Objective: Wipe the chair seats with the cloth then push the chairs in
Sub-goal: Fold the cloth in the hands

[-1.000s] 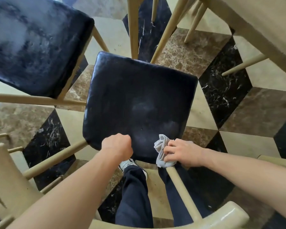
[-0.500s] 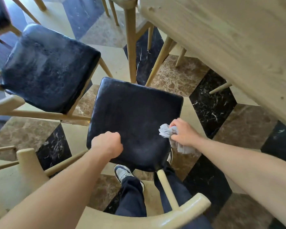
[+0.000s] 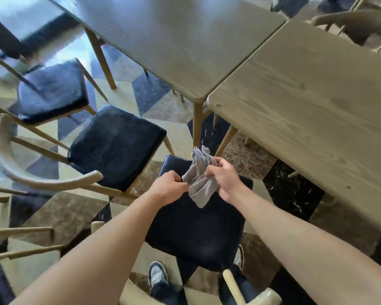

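Note:
A grey cloth [image 3: 199,180] hangs bunched between both hands, lifted above the dark seat of the nearest chair [image 3: 198,234]. My left hand [image 3: 168,188] pinches its left edge. My right hand [image 3: 223,178] grips its right side with curled fingers. The nearest chair stands pulled out from the wooden table [image 3: 312,111], its pale wooden backrest [image 3: 266,297] close to my legs. A second dark-seated chair [image 3: 117,146] stands to the left, and a third [image 3: 51,91] farther left.
Another wooden table [image 3: 174,36] adjoins the first at the back. Table legs [image 3: 197,123] stand just beyond the nearest seat. The curved backrest [image 3: 31,175] of the second chair reaches toward me on the left. My shoes [image 3: 157,275] are on the patterned marble floor.
Both hands rose off the seat's near edge. My left hand, earlier resting there as a fist, now pinches the cloth that my right hand held alone. The view tilted up.

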`<action>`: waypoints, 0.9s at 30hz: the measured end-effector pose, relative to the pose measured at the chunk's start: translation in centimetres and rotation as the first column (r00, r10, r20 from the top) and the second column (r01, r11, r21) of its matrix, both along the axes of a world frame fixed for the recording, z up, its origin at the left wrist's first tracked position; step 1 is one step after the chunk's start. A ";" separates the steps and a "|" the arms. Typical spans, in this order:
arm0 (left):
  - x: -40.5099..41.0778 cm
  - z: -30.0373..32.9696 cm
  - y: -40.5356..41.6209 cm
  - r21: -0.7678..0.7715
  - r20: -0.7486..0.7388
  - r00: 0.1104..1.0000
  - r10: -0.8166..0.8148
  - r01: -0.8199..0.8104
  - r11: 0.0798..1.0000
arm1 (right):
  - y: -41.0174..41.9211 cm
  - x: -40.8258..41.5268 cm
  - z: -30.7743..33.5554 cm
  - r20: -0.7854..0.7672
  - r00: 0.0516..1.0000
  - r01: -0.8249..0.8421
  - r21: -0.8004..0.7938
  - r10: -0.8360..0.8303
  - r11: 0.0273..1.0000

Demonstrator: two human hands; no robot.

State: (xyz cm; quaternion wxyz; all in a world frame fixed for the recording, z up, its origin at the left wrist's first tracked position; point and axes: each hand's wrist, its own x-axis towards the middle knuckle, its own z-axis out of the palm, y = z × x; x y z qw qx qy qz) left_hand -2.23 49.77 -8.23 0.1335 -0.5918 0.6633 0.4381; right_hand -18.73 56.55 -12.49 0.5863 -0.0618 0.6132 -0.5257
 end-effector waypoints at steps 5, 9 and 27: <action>3.5 3.3 -3.4 0.242 -0.348 0.850 0.396 -0.327 0.914 | -4.1 5.4 5.4 0.160 0.979 0.144 -0.103 -0.127 0.984; 10.0 5.6 -6.4 0.348 -0.519 0.741 0.426 -0.272 0.897 | -7.0 11.9 9.2 0.224 0.928 0.324 -0.096 -0.296 0.941; 20.3 13.2 -15.2 0.395 -0.485 0.718 0.500 -0.330 0.857 | -13.3 26.3 12.9 -0.196 0.980 -0.002 -0.080 -0.014 0.997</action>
